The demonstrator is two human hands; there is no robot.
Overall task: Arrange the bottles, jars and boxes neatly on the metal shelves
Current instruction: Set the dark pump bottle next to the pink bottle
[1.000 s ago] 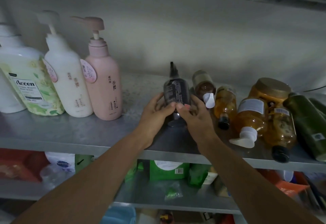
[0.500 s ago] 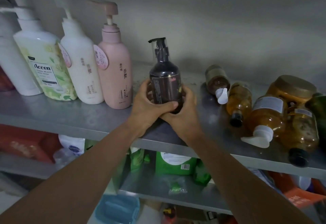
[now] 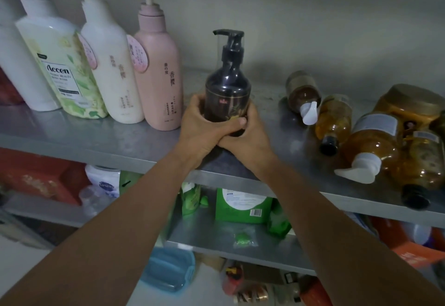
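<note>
Partway, I'm clamping left hand (image 3: pixel 201 126) and right hand (image 3: pixel 248 138) together round the upright dark pump bottle (image 3: pixel 227 88), amber bottles (image 3: pixel 370 146) lying toppled rightward.

This looks like a storage area, in a home or behind a shop; which one cannot be told. Bare grey metal shelves (image 3: pixel 96 141) run in tiers against a plain pale wall (image 3: pixel 313 28). Toiletries fill the upper shelf. At its left end stand a white-and-green floral pump bottle (image 3: pixel 60 69), a cream pump bottle (image 3: pixel 113 76) and a pink pump bottle (image 3: pixel 159 84). A dark brown pump bottle (image 3: pixel 227 84) stands mid-shelf, and amber bottles and jars (image 3: pixel 375 144) lie tumbled at its right end. Green packets (image 3: pixel 240 204) and blurred red packs (image 3: pixel 36 175) crowd the tier below. A blue plastic tub (image 3: pixel 168 269) sits lower still.
</note>
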